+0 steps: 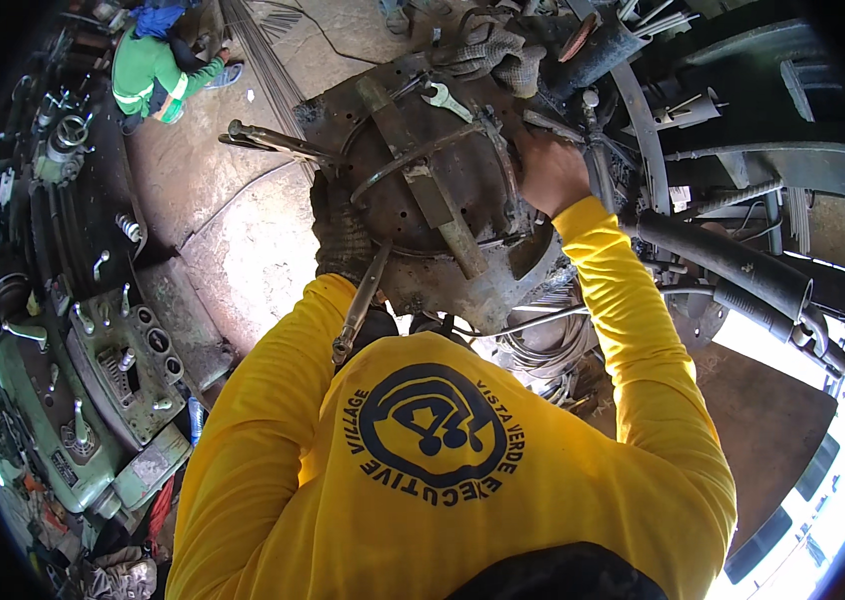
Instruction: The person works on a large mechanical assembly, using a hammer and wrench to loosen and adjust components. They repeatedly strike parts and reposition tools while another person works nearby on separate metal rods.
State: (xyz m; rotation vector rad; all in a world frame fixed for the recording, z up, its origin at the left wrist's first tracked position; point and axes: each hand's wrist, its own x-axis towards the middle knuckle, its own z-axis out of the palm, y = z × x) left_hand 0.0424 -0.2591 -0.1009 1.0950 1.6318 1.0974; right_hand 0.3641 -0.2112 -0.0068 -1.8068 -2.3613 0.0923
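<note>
My left hand (345, 232), in a dark knit work glove, lies against the left side of a round steel assembly (383, 160); shadow hides its fingers. Beside that glove, a pair of locking pliers (363, 300) slants down toward my sleeve. My bare right hand (549, 172) is at the assembly's right rim, with fingers curled and their tips hidden, so what they grip does not show. A flat steel bar (413, 165) crosses the assembly, and a curved rod (408, 160) arches over it. An open-end wrench (448, 101) lies near the far rim.
Another clamp-like tool (278, 143) juts out at the left. Grey work gloves (493, 58) lie at the far side. A person in green (155, 70) crouches at the far left. Machinery with levers (123, 360) stands left; a thick dark cylinder (728, 265) is at right, coiled cable (548, 345) below.
</note>
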